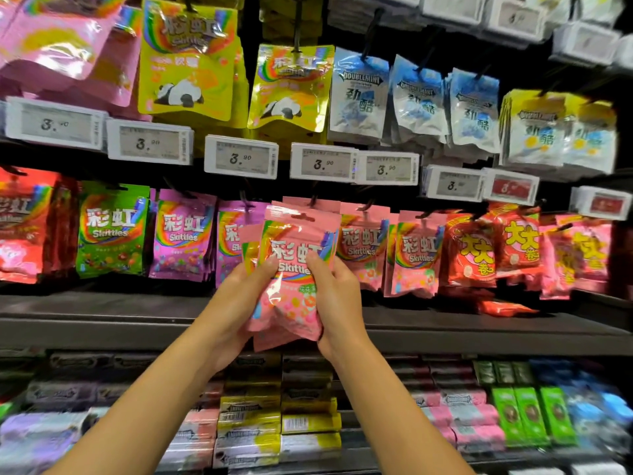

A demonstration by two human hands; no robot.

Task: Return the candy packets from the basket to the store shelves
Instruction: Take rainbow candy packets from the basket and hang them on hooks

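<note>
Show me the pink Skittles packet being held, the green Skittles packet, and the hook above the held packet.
pink Skittles packet (291, 269): head view, printed front.
green Skittles packet (111, 231): head view, logo on its front.
hook (313, 198): head view, dark peg end.

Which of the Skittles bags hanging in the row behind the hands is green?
The green Skittles bag is second from the left in that row, between a red bag and a purple bag. No other bag there is green.
</note>
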